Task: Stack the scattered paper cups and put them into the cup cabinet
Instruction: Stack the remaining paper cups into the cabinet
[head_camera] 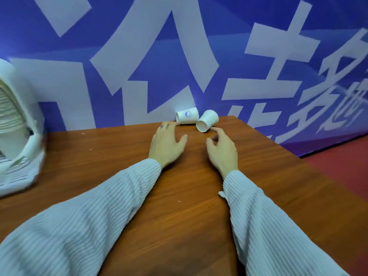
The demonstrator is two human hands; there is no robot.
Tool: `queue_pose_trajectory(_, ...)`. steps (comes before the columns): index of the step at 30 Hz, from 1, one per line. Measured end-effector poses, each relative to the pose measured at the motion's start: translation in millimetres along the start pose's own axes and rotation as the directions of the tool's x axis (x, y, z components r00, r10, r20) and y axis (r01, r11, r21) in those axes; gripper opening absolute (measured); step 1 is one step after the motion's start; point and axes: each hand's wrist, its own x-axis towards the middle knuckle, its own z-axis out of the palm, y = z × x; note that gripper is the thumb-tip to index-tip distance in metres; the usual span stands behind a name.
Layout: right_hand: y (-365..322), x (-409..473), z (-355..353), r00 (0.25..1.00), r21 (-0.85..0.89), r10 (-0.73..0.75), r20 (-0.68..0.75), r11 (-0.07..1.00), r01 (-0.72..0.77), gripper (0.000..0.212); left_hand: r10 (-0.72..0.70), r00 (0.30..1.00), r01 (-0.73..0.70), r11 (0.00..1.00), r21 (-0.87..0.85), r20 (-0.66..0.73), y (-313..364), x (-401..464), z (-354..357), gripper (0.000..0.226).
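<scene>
Cups lie at the far edge of your table (199, 196), both on their sides and just below the blue banner (199, 46) with its large white characters. The left cup (187, 115) shows a small blue logo on its wall and rests against the banner. The right cup (207, 120) lies beside it, touching or nearly touching it, with its open mouth turned toward you.

Your left hand (166, 145) lies low over the wood with its grip spread: fingers are straight, the thumb is out to the side, and the fingertips reach just short of the left cup. Your right hand (223, 149) is next to it with a loose, relaxed grip that holds nothing; its forefinger points at the rim of the right cup, and you cannot tell whether it touches. Both arms wear pale ribbed sleeves (89, 226).

At the far left of the table stands the white cup cabinet (29, 136), with a long nested stack (10, 114) of cups visible inside it, well apart from the two loose ones.
</scene>
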Motion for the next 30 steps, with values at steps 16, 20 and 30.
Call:
queue_pose_trajectory(16,33,140,28,0.982,0.121,0.113,0.153,0.984,-0.132,0.063,0.044,0.952,-0.168,0.901,0.4,0.302,-12,125,55,0.078)
queue_pose_trajectory(20,34,129,23,0.978,0.209,0.151,0.146,0.961,-0.179,0.045,0.104,0.979,-0.192,0.779,0.598,0.178,-9,120,62,0.056)
queue_pose_trajectory(30,0,70,-23,0.976,0.334,0.147,0.162,0.923,-0.194,0.016,-0.133,0.961,0.006,0.887,0.462,0.241,5,79,10,0.061)
